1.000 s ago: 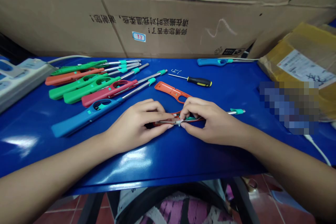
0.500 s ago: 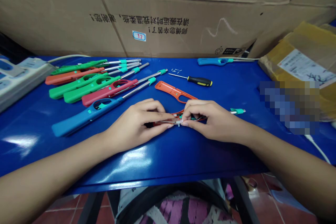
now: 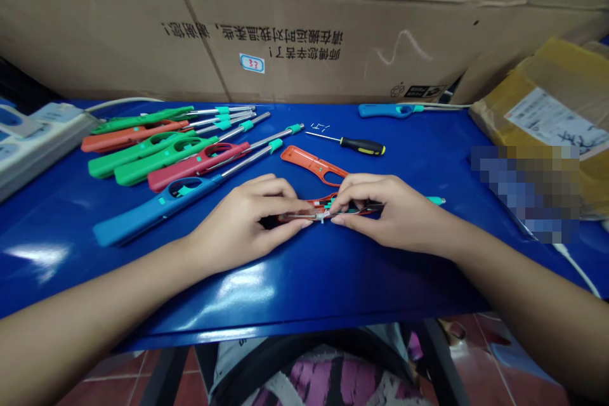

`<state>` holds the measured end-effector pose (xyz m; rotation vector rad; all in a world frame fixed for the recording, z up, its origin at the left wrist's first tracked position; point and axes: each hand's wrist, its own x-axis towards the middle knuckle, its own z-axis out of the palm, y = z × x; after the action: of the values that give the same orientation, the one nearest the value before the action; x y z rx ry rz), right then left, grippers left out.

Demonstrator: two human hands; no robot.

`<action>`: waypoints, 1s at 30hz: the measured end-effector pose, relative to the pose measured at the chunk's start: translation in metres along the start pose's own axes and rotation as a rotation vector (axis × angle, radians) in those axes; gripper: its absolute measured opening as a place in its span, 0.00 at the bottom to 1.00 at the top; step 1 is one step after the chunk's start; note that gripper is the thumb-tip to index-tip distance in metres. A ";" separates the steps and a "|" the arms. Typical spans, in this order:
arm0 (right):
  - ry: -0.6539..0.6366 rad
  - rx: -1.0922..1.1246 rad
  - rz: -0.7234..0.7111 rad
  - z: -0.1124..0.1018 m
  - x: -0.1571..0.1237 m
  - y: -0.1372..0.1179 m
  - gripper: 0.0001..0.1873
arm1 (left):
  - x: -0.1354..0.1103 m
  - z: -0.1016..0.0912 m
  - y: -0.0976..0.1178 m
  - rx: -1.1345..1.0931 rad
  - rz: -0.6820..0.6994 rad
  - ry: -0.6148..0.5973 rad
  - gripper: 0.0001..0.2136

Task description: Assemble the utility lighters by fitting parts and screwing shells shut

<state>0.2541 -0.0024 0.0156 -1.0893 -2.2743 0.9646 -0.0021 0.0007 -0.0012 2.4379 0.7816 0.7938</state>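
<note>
Both hands work on an opened orange stick lighter [image 3: 323,206] lying on the blue table [image 3: 304,285]. My left hand [image 3: 247,219] is closed around its handle end. My right hand [image 3: 385,206] pinches small parts inside the open shell; its metal tube with a teal tip [image 3: 435,200] sticks out to the right past my wrist. Just behind my hands lies the detached orange half-shell [image 3: 314,165]. A black-handled screwdriver [image 3: 354,144] rests further back, with a few tiny screws [image 3: 320,127] beside its tip.
Several assembled lighters in green, orange, red and blue [image 3: 181,146] lie in a row at the left. A lone blue lighter [image 3: 399,110] sits at the back. A white power strip [image 3: 33,139] is far left. Cardboard boxes [image 3: 285,25] wall the back; a yellow parcel [image 3: 552,108] stands right.
My right hand has shifted slightly to the right and back along the open lighter, which has lifted a little. My left hand keeps its grip.
</note>
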 end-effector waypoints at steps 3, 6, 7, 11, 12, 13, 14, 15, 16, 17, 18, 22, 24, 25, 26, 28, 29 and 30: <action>0.102 -0.002 -0.024 -0.004 -0.001 -0.001 0.06 | 0.000 -0.001 0.000 0.009 -0.014 0.005 0.10; 0.163 0.016 -0.009 -0.006 0.000 -0.002 0.05 | 0.000 -0.001 -0.001 0.012 -0.026 0.003 0.10; 0.170 0.022 -0.004 -0.005 0.000 -0.002 0.05 | 0.000 -0.001 -0.001 0.012 -0.026 0.005 0.10; 0.156 0.014 -0.030 -0.003 0.000 -0.001 0.05 | 0.001 -0.001 -0.002 0.010 -0.034 0.010 0.09; 0.158 -0.006 -0.046 -0.002 0.000 0.000 0.05 | 0.001 0.000 -0.002 0.011 -0.039 0.011 0.09; 0.162 -0.030 -0.061 -0.001 0.000 0.001 0.06 | 0.001 0.000 -0.003 0.014 -0.047 0.010 0.09; 0.169 -0.056 -0.071 0.001 0.001 0.002 0.07 | 0.000 0.000 -0.003 0.018 -0.056 0.010 0.10; 0.172 -0.081 -0.077 0.002 0.001 0.003 0.08 | 0.000 0.000 -0.004 0.023 -0.064 0.008 0.10; 0.170 -0.102 -0.080 0.002 0.001 0.004 0.08 | 0.000 0.001 -0.004 0.028 -0.071 0.004 0.10; 0.161 -0.120 -0.079 0.003 0.001 0.004 0.09 | 0.000 0.001 -0.004 0.032 -0.076 -0.002 0.11; 0.150 -0.134 -0.080 0.004 0.001 0.004 0.09 | -0.001 0.001 -0.004 0.035 -0.077 -0.009 0.11; 0.112 -0.164 -0.092 0.008 0.002 0.003 0.08 | -0.001 0.002 -0.004 0.042 -0.077 -0.029 0.11; 0.100 -0.181 -0.085 0.010 0.002 0.003 0.08 | -0.001 0.002 -0.003 0.039 -0.074 -0.034 0.12; 0.093 -0.194 -0.077 0.011 0.002 0.003 0.09 | 0.000 0.001 -0.003 0.038 -0.069 -0.035 0.12; 0.087 -0.207 -0.067 0.012 0.002 0.004 0.09 | 0.000 0.001 -0.003 0.038 -0.064 -0.034 0.12; 0.089 -0.222 -0.059 0.014 0.003 0.005 0.10 | 0.000 0.002 -0.002 0.037 -0.059 -0.027 0.12; 0.098 -0.221 -0.061 0.014 0.003 0.006 0.11 | 0.001 0.003 -0.002 0.032 -0.058 -0.016 0.12; 0.105 -0.218 -0.066 0.015 0.003 0.007 0.11 | 0.001 0.003 -0.002 0.025 -0.062 -0.003 0.12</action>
<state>0.2464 -0.0025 0.0007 -1.1164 -2.3529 0.6297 0.0000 0.0016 -0.0043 2.4231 0.8665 0.7613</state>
